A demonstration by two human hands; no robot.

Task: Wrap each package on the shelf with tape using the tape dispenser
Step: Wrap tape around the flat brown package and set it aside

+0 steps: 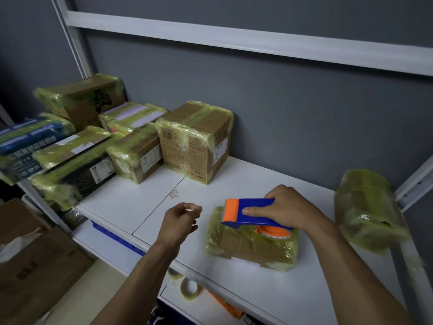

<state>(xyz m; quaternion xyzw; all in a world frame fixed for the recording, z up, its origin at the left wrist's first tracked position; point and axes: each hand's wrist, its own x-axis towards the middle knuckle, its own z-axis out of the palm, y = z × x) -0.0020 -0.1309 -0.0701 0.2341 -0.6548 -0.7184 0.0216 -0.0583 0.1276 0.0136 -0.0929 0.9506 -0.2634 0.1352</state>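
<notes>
R hand (288, 207) grips the tape dispenser (253, 208), thumb flat along its blue plastic side and fingers curled over the top. The dispenser has an orange roller end facing left, and its orange hub w/ clear tape roll sits low at the back. It rests on the flat package (243, 245), brown cardboard under glossy, wrinkled yellowish tape, which lies near the front edge of the white shelf (131, 202).

L hand (180, 221) hovers just left of that package, apart from it. Its fingers are curled and the thumb tip meets the forefinger. Can't tell if a bit of tape is pinched there.

Readable stuff:
- The tall box (187, 146) at the back has a barcode sticker, a printed table and small Chinese print, too small to read.
- The blue pack (28, 137) far left carries big white Chinese characters, blurred.
- The black box (77, 174) has a white label w/ fine print, unreadable.
- The top box (86, 99) shows a black printed graphic.

All these pkgs are taped over, shiny and crinkled at the corners. Another wrapped bundle (367, 207), lumpy and fully yellow-green, leans at the shelf's right end by the metal upright.

On the lower shelf are two tape rolls (189, 287) and a blue bin (112, 235). Plain cardboard boxes (35, 266) sit bottom left.
</notes>
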